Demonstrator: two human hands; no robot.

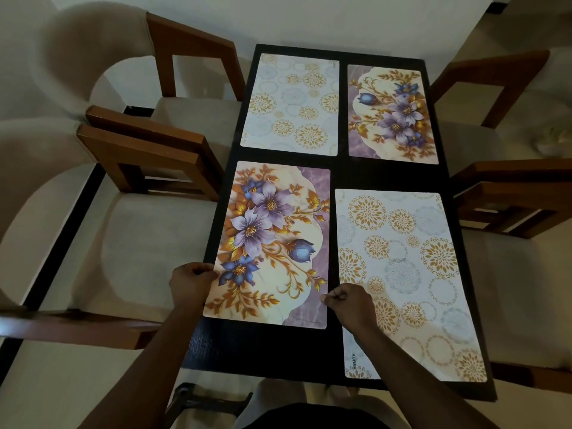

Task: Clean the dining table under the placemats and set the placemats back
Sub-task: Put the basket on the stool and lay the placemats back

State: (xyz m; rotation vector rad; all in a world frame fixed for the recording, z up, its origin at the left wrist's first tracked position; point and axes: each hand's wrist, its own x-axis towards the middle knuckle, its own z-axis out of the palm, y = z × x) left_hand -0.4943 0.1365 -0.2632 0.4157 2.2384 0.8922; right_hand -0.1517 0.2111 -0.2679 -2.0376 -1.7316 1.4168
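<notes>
Both hands pinch the floral placemat [272,243] at lower centre of the dark tabletop [269,351]: left hand [192,281] on its left edge, right hand [348,303] on its right edge.

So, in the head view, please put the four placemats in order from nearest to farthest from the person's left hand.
From the left hand:
1. Near-left flower placemat, held at its left edge.
2. Near-right circle placemat, across the gap to the right.
3. Far-left circle placemat, straight ahead.
4. Far-right flower placemat, diagonally opposite.
</notes>
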